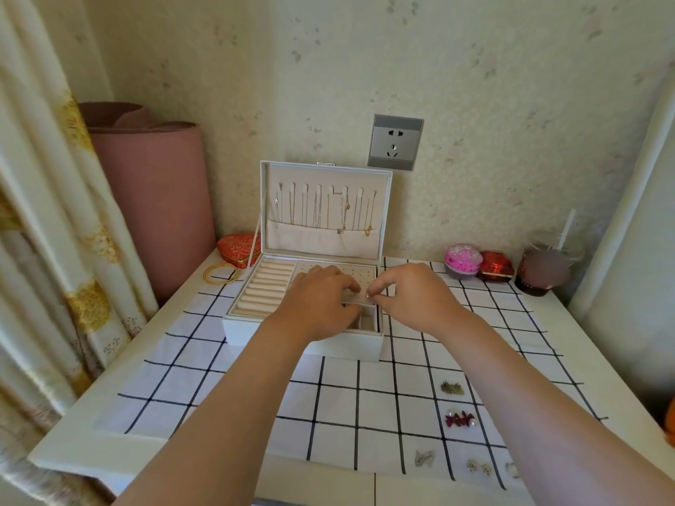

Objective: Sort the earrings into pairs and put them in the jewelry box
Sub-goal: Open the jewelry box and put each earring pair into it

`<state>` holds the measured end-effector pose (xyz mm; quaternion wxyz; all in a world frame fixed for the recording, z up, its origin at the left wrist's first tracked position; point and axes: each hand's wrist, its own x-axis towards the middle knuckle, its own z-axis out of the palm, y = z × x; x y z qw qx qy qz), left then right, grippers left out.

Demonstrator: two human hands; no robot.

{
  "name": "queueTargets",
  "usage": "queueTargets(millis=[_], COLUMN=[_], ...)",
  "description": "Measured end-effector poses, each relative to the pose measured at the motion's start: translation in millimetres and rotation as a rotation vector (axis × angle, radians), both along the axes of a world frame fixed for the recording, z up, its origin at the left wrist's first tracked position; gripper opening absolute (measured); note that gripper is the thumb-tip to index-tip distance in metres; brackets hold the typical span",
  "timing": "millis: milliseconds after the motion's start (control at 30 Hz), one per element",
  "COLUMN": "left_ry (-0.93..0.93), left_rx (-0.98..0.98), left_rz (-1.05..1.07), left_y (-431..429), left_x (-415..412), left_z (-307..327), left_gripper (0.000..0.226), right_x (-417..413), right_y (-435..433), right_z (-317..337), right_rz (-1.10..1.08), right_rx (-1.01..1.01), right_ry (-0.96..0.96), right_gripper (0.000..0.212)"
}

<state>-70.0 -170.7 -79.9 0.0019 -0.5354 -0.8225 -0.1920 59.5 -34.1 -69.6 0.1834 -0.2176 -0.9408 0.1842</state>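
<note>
A white jewelry box (pixel 255 328) stands open at the back of the table, necklaces hanging inside its raised lid (pixel 326 210). Both hands are over its perforated earring panel (pixel 330 271). My right hand (pixel 412 294) pinches a small shiny earring (pixel 368 295) between thumb and forefinger. My left hand (pixel 321 304) rests on the panel's front edge with fingers curled; what it holds, if anything, is hidden. On the checked cloth (pixel 233 388) at the right lie a green pair (pixel 452 388), a red pair with pearls (pixel 460 420), a silver pair (pixel 424 458) and small flower studs (pixel 478 467).
Gold bangles (pixel 220 273) and a red heart-shaped box (pixel 239 249) sit left of the jewelry box. A pink ball (pixel 462 261), a red packet (pixel 496 265) and a lidded drink cup (pixel 544 268) stand at the back right. A rolled pink mat (pixel 153 199) and a curtain flank the left.
</note>
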Motion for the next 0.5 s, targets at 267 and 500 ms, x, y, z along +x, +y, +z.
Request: queueTargets(millis=[267, 500], left_ry=[0.007, -0.084], left_rx=[0.164, 0.051], left_rz=[-0.034, -0.297], left_y=[5.8, 27.0], left_x=[21.7, 77.5], left_z=[10.2, 13.4], left_gripper=[0.028, 0.015], right_x=[32.8, 110.3], right_y=[7.7, 16.0], right_z=[9.6, 13.2], right_rz=[0.029, 0.009], right_rx=[-0.138, -0.121], right_ry=[0.009, -0.395], right_gripper=[0.011, 0.012])
